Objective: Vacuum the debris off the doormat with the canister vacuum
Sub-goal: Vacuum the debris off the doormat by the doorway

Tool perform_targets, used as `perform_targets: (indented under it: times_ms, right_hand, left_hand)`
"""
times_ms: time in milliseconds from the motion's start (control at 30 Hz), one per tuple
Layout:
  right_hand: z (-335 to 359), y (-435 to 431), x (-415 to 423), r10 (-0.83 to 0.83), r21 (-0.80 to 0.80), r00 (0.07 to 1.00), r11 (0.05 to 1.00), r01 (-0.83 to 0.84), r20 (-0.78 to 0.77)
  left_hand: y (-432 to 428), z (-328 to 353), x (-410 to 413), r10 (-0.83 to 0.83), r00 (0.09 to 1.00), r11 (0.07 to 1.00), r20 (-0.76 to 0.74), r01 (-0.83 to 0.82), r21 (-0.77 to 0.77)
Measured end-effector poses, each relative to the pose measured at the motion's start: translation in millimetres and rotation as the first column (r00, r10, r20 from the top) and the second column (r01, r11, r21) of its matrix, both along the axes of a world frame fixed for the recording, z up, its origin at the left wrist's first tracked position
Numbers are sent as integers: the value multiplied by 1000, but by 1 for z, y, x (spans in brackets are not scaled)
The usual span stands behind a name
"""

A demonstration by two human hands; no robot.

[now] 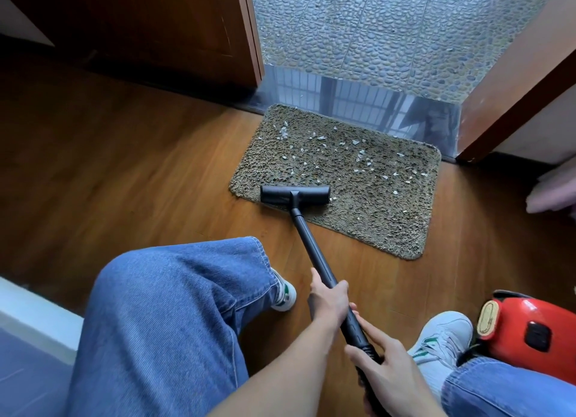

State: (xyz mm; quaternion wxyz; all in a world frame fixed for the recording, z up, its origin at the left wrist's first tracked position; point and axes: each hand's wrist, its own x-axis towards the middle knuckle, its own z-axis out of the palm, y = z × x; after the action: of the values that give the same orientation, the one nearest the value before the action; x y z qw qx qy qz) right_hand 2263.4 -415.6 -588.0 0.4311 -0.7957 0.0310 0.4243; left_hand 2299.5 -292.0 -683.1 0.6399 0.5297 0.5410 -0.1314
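A shaggy olive-brown doormat (367, 198) lies on the wood floor before an open doorway. Small white debris flakes (358, 155) are scattered over its far and middle parts. The black floor head (295, 195) of the vacuum sits on the mat's near-left edge. Its black wand (311, 248) slants back toward me. My left hand (328, 301) grips the wand partway up. Lower down, my right hand (386, 373) holds the wand near its ribbed hose joint, fingers curled round it. The red canister vacuum (530, 332) stands on the floor at the right.
My jeans-clad legs and white sneakers (442, 335) flank the wand. A dark wooden door (156, 27) stands open at the left; a door frame (511, 83) is at the right. A glossy threshold (358, 102) and pebbled paving (389, 27) lie beyond the mat.
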Motion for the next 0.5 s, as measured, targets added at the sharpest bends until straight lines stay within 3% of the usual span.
perform_targets:
  times_ms: [233, 500]
  right_hand:
    - [3, 31, 36, 52, 7, 997, 999, -52, 54]
    - [-9, 73, 80, -15, 71, 998, 997, 11, 63]
  left_hand:
    - [36, 3, 39, 28, 998, 1000, 47, -28, -6]
    - [74, -1, 91, -38, 996, 999, 85, 35, 41]
